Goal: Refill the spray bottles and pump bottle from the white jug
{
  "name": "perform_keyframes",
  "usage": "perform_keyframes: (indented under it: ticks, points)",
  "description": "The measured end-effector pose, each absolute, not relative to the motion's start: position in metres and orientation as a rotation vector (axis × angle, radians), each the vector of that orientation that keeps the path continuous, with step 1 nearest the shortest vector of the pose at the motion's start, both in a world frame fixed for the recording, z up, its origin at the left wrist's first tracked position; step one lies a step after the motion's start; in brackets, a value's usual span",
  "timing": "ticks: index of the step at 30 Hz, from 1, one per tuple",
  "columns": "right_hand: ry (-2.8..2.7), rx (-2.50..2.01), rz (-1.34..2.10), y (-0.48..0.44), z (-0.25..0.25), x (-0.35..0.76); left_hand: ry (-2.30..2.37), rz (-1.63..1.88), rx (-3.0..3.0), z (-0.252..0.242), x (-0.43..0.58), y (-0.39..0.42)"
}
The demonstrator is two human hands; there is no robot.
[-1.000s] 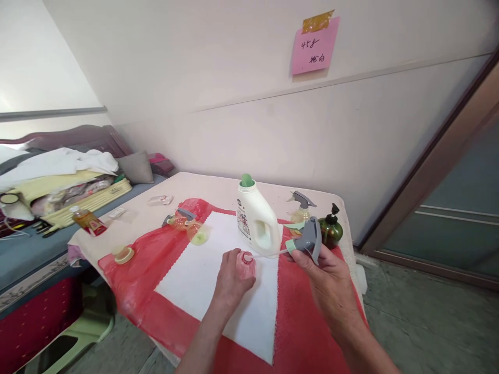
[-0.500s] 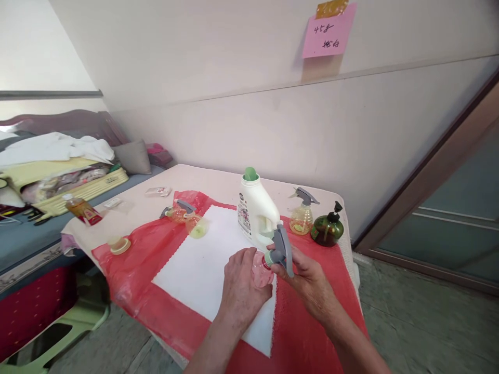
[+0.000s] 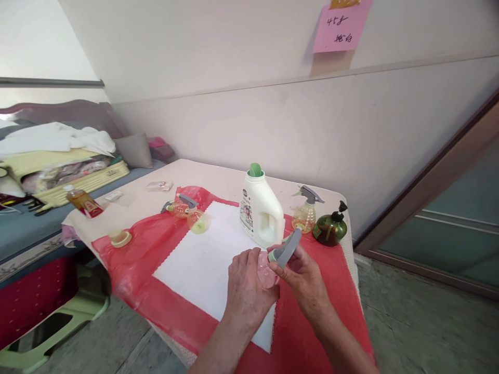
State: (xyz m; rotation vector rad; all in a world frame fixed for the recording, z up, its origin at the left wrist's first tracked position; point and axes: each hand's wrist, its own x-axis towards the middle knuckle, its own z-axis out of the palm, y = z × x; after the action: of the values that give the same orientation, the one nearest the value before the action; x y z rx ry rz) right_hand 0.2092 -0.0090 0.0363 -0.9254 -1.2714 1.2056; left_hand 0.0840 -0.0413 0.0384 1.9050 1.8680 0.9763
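Both hands (image 3: 249, 283) (image 3: 304, 280) around pink spray bottle (image 3: 266, 270)

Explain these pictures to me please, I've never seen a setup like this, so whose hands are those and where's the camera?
There's no machine here: these are a person's own bare hands. One camera, worn on the head, looks forward and down, and takes every picture.

The left hand holds a small pink bottle. The right hand holds a grey spray head at the bottle's neck.

On the table lie red sheeting and a white sheet. Behind the hands stands a white jug with a handle. To its right are a yellowish spray bottle and a dark green pump bottle.
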Motion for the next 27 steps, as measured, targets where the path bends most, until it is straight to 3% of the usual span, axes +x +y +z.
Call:
perform_keyframes:
  ticks: [15, 24, 27]
  points:
    - [-1.002, -1.131, 0.97, -0.017, 0.033, 0.193, 1.753, 1.062, 1.937, 0.031, 0.099, -0.046]
    - [-1.033, -1.035, 0.91, -0.02, 0.043, 0.213, 1.418, 1.144, 1.381, 0.046, 0.079, -0.042]
    - [-0.89, -0.889, 1.181, 0.0, 0.045, 0.236, 1.136, 1.119, 1.262, 0.051, 0.07, -0.043]
